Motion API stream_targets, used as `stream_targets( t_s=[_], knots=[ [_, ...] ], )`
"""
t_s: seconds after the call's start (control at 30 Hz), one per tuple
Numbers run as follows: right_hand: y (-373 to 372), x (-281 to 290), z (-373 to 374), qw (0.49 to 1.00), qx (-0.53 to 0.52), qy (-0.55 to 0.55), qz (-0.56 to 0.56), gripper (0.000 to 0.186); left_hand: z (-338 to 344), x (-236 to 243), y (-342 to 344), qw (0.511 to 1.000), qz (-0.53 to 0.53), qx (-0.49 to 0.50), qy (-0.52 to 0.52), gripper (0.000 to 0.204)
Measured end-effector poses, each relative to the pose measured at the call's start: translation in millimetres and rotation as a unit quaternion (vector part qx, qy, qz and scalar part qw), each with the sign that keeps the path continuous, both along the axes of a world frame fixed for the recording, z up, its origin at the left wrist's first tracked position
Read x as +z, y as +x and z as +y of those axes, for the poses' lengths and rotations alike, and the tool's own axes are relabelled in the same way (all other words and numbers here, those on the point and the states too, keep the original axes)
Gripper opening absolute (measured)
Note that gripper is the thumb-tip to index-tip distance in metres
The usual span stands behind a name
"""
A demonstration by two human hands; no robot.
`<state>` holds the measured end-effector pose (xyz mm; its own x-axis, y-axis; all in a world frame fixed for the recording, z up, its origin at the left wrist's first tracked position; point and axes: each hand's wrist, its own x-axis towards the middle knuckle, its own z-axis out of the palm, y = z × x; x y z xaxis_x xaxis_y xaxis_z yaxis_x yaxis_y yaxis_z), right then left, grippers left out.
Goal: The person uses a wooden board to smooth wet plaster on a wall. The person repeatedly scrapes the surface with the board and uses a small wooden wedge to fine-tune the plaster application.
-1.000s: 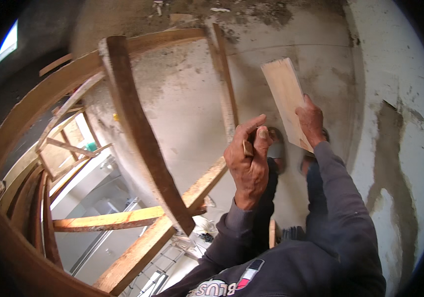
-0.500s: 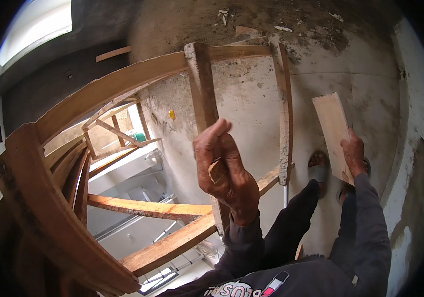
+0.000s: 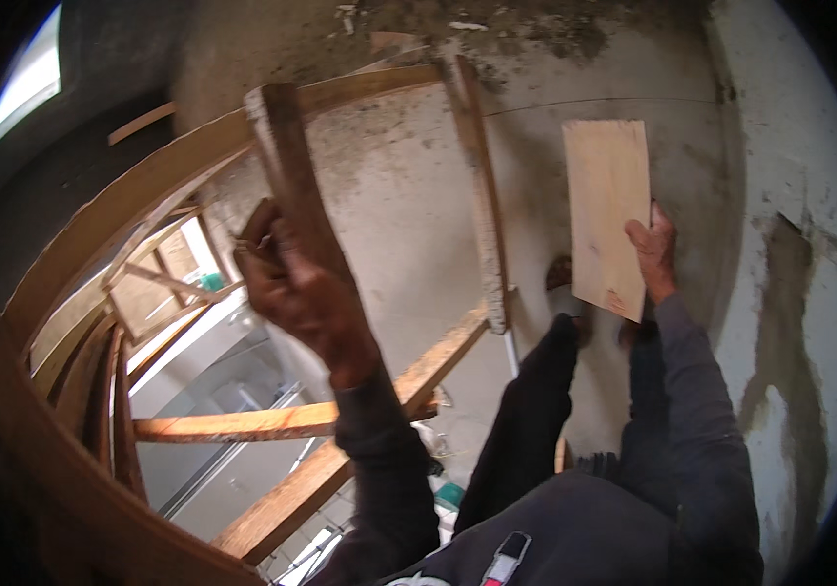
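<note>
My right hand [image 3: 656, 252] grips the right edge of a flat, pale wooden board [image 3: 606, 205], which hangs upright with its broad face showing. My left hand [image 3: 301, 298] is curled closed beside an upright wooden post [image 3: 291, 161] of the railing-like frame. A small piece of wood [image 3: 245, 251] shows as a thin edge at its fingers; most of it is hidden. Whether this hand also touches the post, I cannot tell.
A curved wooden rail [image 3: 135, 186] joins the posts, with a second post [image 3: 477, 195] farther right. Lower beams [image 3: 286, 493] cross above a drop to a lower level. A stained wall [image 3: 779, 322] stands at the right. Wood scraps [image 3: 394, 41] lie on the dusty floor.
My left hand has swung left and turned, so the wood piece in it shows less. The board in my right hand has turned its broad face into view. The whole view has shifted.
</note>
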<state>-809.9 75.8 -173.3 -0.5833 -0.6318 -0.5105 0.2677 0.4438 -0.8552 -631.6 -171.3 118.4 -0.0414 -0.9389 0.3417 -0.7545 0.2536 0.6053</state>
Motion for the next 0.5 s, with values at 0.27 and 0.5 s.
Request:
stream_targets(
  t_s=[0.27,0.5],
  knots=[
    [-53.0,27.6,-18.1,0.981,-0.157,-0.046,-0.107,0.041,-30.4,-1.1,2.9,0.999,-0.019,-0.027,0.039,0.020],
    [-102.4,3.1,-14.4,0.984,-0.136,0.030,-0.109,0.041,-31.4,-0.7,5.0,0.996,-0.061,-0.035,0.052,0.023]
  ],
)
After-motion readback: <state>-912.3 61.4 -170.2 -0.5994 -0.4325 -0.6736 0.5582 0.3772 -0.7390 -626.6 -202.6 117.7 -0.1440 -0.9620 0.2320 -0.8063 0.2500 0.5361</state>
